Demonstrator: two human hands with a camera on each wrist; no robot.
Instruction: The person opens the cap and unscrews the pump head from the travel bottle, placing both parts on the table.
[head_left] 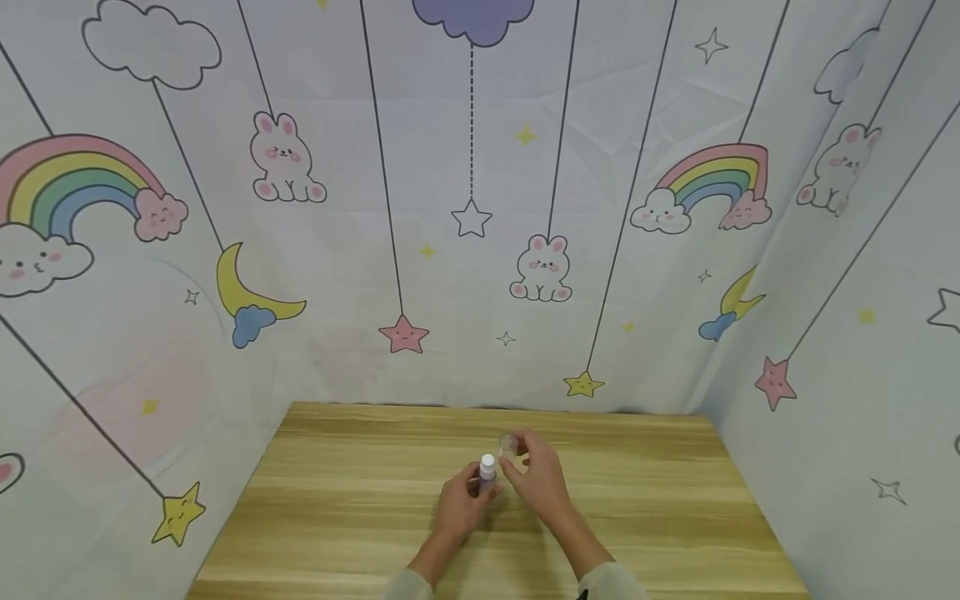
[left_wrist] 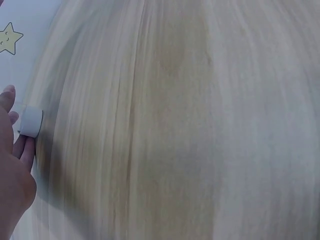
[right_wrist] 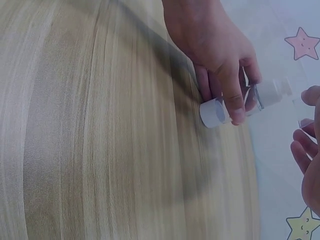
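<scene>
My left hand grips a small bottle round its body, above the tabletop. The bottle has a white narrow top, a see-through body partly hidden by the fingers, and a white base, also visible as a white base in the left wrist view. Just to the right and slightly beyond it, my right hand pinches a clear cap between thumb and fingers. Cap and bottle top are close together but apart. In the right wrist view, only the right hand's fingertips and side show.
Both hands are over a wood-grain table. A white cloth printed with stars, rabbits and rainbows hangs behind the table and along both sides.
</scene>
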